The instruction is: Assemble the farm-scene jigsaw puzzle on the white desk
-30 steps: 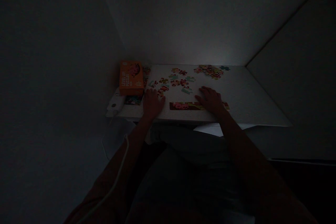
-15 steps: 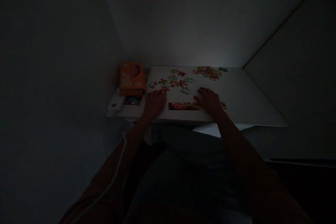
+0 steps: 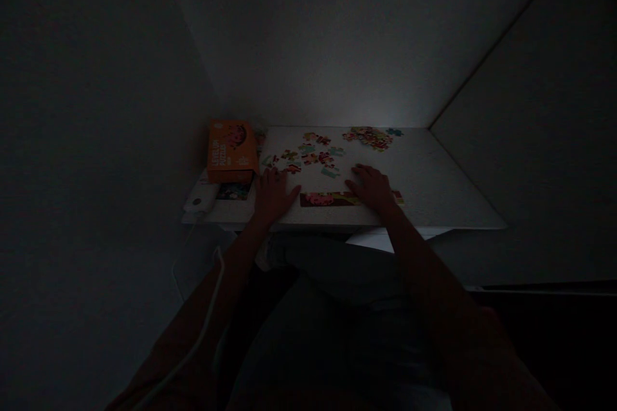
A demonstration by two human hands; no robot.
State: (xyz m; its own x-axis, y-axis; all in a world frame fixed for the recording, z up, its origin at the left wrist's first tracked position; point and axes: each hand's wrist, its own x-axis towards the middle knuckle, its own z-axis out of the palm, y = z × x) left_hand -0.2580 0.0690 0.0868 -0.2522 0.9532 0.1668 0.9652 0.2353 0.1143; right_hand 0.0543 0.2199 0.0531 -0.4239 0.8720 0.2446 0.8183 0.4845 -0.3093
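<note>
Through the head view, my left hand (image 3: pixel 272 194) seems to cover one of the loose puzzle pieces (image 3: pixel 311 158) more than a second ago; I can't tell whether it grips. My right hand (image 3: pixel 370 186), fingers apart, stays across the joined strip (image 3: pixel 319 199) on the table (image 3: pixel 434 183), leaving that row undisturbed.

- Matt, smooth-looking printed cardboard on the orange puzzle box (image 3: pixel 232 151)
- Printed card, flat and dull, in the loose jigsaw pieces (image 3: pixel 326 159) right of the box and the heaped jigsaw pieces (image 3: pixel 373 137) farther right
- Same printed card in the joined jigsaw strip (image 3: pixel 321 200), right of the box and nearer the camera
- Matt white on the tabletop (image 3: pixel 434 186) beneath the box
- Smooth, plastic-looking casing on the white device (image 3: pixel 200 198) just in front of the box
- Matt, paint-like finish on the wall (image 3: pixel 308 77) behind the box
- Soft, creased cloth in the trousers (image 3: pixel 332 270), well in front of the box
</note>
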